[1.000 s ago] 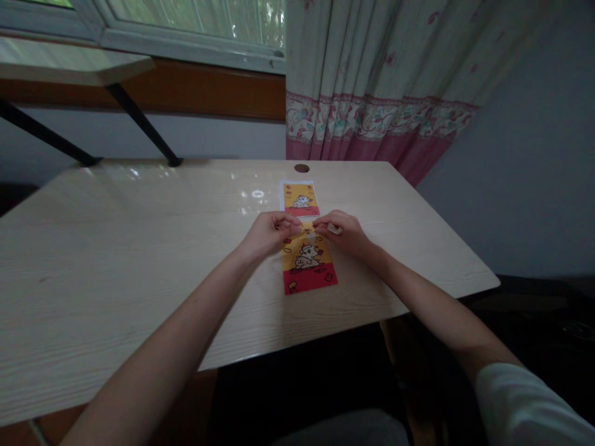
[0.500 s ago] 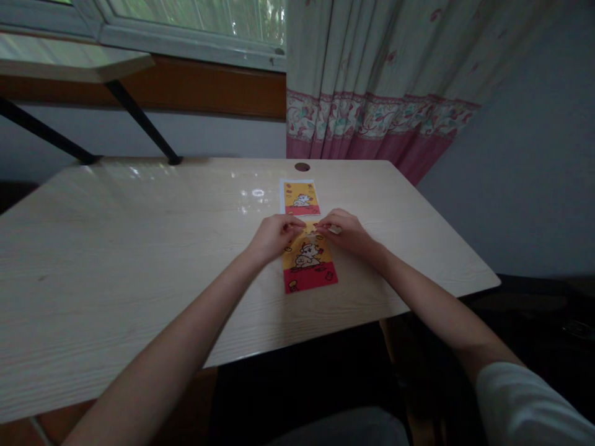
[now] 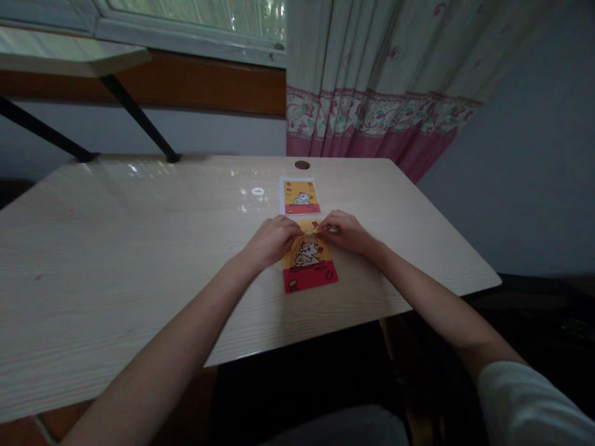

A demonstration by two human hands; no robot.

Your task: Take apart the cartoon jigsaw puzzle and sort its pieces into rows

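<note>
A yellow and red picture board (image 3: 309, 275) with a white cartoon animal lies flat near the front of the table. Over its upper part, my left hand (image 3: 277, 238) comes in from the left with its fingers pinched together. From the right, my right hand (image 3: 348, 233) has thumb and forefinger closed at the board's upper right. The fingertips of both hands nearly meet; whatever is between them is too small to make out. Just beyond lies a smaller printed card (image 3: 301, 197) with the same picture and a white margin.
The pale wooden table (image 3: 162, 260) has a round cable hole (image 3: 302, 165) at the back. A raised shelf (image 3: 74, 59) on black legs (image 3: 139, 118) stands at the back left. A floral curtain (image 3: 372, 118) hangs behind the table, beside the window.
My left fingertips have come slightly nearer to me, lower on the picture, and the hand has turned more palm down. My right hand has barely shifted. Both pictures stay in place.
</note>
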